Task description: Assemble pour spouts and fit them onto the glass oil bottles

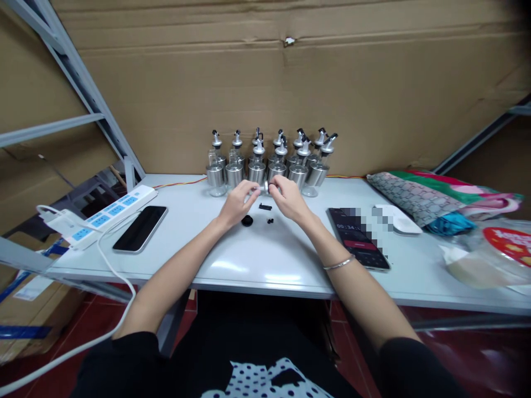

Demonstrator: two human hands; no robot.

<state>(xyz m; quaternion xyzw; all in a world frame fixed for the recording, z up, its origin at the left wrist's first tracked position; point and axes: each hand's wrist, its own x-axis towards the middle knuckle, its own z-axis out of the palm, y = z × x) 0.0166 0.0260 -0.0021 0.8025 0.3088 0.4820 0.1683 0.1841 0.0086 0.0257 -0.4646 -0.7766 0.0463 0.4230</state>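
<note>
My left hand (239, 203) and my right hand (288, 198) meet over the middle of the table, both closed in a pinch. Between their fingertips is a small silver pourer spout (266, 188), mostly covered by the fingers. On the tabletop just below lie a round black cap (247, 220), a thin black piece (265, 207) and tiny black bits (270, 221). Behind my hands stand rows of steel-sleeved glass oil bottles (256, 170). Most carry silver-and-black pourers (259, 146); two at the front left show bare glass necks (213, 157).
At left are a white power strip (114, 213) with a cable and a dark phone (141, 229). A second phone (359, 237) showing a timer lies at right. Beyond it are a white object (400, 220), a colourful bag (443, 196) and a plastic tub (498, 257). Cardboard (249, 83) backs the table.
</note>
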